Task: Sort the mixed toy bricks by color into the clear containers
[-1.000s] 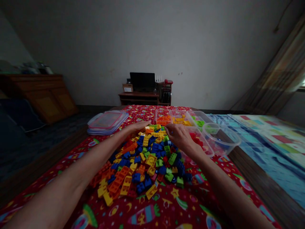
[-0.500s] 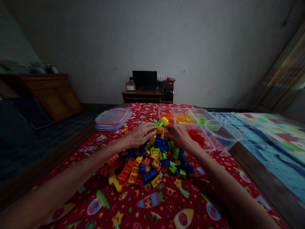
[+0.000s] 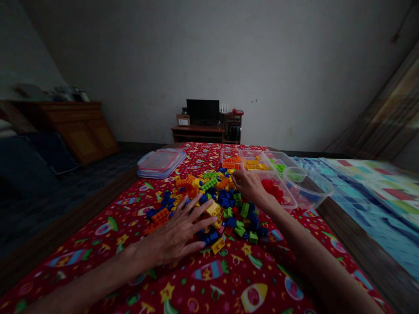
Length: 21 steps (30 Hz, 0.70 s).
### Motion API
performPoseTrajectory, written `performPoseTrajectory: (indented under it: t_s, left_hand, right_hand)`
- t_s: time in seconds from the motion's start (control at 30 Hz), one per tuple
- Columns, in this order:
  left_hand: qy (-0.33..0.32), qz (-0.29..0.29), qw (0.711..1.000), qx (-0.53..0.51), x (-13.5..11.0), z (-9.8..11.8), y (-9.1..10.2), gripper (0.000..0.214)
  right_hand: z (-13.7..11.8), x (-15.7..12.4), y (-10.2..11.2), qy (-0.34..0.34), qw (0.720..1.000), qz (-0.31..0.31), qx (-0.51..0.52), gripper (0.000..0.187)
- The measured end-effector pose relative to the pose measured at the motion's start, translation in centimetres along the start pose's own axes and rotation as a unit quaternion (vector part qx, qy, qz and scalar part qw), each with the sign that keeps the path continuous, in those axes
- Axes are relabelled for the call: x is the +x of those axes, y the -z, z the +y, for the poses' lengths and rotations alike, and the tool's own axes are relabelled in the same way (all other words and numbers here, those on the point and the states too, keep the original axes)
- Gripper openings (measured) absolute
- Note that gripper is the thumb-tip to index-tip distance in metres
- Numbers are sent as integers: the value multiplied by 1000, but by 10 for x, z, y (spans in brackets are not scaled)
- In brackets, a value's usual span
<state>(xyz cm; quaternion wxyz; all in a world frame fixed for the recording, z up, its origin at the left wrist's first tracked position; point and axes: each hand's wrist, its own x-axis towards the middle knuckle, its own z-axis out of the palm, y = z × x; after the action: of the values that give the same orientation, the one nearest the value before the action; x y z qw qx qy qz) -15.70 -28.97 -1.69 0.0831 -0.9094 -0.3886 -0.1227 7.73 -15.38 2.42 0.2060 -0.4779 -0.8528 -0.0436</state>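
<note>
A mixed heap of blue, yellow, orange, green and red toy building bricks [image 3: 225,199] lies on the red patterned tablecloth [image 3: 206,292]. Over the near left part of this heap, my left hand [image 3: 183,229] is open, its fingers spread and covering several bricks. A yellow brick [image 3: 214,209] shows by its fingertips. My right hand [image 3: 250,185] is closed at the far right edge of the heap, beside the clear boxes. Its fingers are curled inward, and whatever they hold is hidden.
Clear plastic boxes hold sorted orange bricks [image 3: 231,162], yellow bricks [image 3: 255,165], green bricks [image 3: 279,167] and red bricks [image 3: 272,189]. A round clear tub [image 3: 309,192] stands right of them. Stacked lids [image 3: 162,163] lie at the table's left edge.
My left hand has moved from the far side of the heap back towards me and spread its fingers. My right hand stays near the same spot. The view has shifted slightly.
</note>
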Motion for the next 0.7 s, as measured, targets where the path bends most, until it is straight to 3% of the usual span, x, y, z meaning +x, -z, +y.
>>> performPoseTrajectory:
  t_s: [0.13,0.33,0.5,0.7]
  left_hand:
    - [12,24,999,17,3,2,-10,55]
    - [45,52,998,-7,35,-16,-10,48]
    - [130,56,984,-109,66,-43,1,46]
    - [222,58,935,-271,83,-65,4,43]
  right_hand:
    - [-2,-1,-4,24,1000,3,19,30]
    - [-2,-3,-9,51,998,15,18,27]
    - [-4,-5,-4,45,999,-8,11,25]
    - [-11,-5,3,60,998,-20,17,23]
